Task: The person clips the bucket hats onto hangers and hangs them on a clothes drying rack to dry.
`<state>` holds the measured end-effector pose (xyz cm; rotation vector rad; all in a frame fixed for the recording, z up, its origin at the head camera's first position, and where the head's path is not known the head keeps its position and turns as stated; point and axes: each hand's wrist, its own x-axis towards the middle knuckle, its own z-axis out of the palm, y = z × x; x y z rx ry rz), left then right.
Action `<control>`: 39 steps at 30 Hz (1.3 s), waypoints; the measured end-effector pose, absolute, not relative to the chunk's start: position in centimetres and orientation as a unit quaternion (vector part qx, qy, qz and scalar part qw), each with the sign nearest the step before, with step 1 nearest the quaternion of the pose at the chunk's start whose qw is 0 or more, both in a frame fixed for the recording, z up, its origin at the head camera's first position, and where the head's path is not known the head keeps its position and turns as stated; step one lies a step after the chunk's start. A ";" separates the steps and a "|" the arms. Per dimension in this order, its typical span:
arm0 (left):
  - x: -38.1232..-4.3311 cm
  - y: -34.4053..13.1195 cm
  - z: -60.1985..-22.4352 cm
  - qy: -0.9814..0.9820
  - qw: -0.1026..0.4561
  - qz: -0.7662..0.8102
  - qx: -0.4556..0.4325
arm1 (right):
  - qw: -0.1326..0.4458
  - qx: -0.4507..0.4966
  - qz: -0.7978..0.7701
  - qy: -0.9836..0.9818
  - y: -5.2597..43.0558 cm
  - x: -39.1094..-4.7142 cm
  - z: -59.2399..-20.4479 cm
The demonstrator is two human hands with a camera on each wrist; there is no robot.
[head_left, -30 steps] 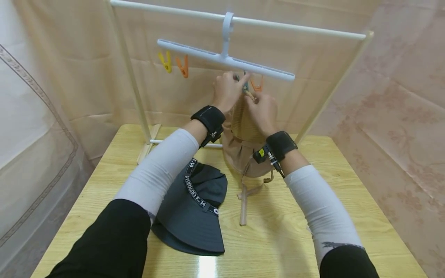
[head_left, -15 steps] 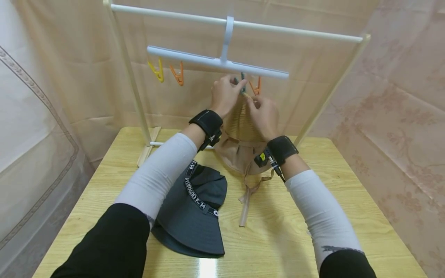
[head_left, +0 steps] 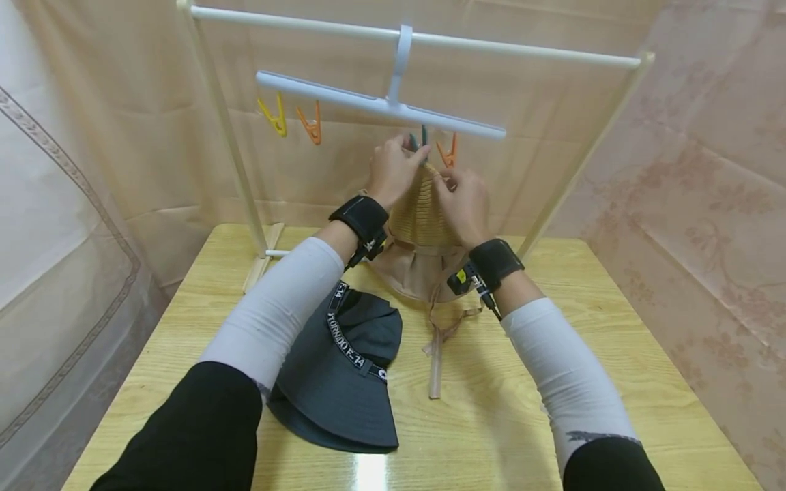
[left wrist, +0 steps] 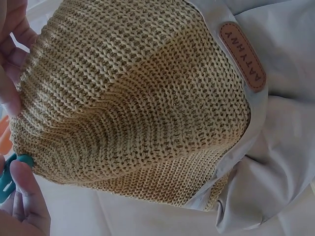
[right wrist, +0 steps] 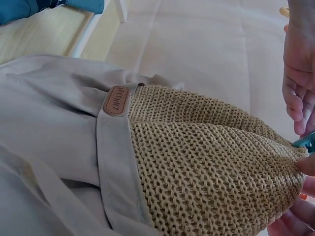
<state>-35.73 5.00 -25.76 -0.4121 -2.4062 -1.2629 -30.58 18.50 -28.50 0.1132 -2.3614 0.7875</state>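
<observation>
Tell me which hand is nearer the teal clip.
Left. The left hand pinches the teal clip; the right hand is lower and farther right, holding the tan hat.

Room opens between the right hand (head_left: 467, 204) and the right post (head_left: 584, 157), while the hanger (head_left: 381, 104) blocks above.

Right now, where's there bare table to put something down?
There's bare table between the right sleeve and the table's right edge. Another patch lies at the front, between the dark hat and that sleeve. It's crowded under the hanger, where left fingers, right fingers, teal clip, one orange clip and tan hat bunch together.
</observation>
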 end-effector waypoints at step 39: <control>-35.4 2.0 -28.7 -0.883 0.144 -0.425 -0.134 | 0.267 0.073 0.314 -0.908 16.6 -29.4 -30.9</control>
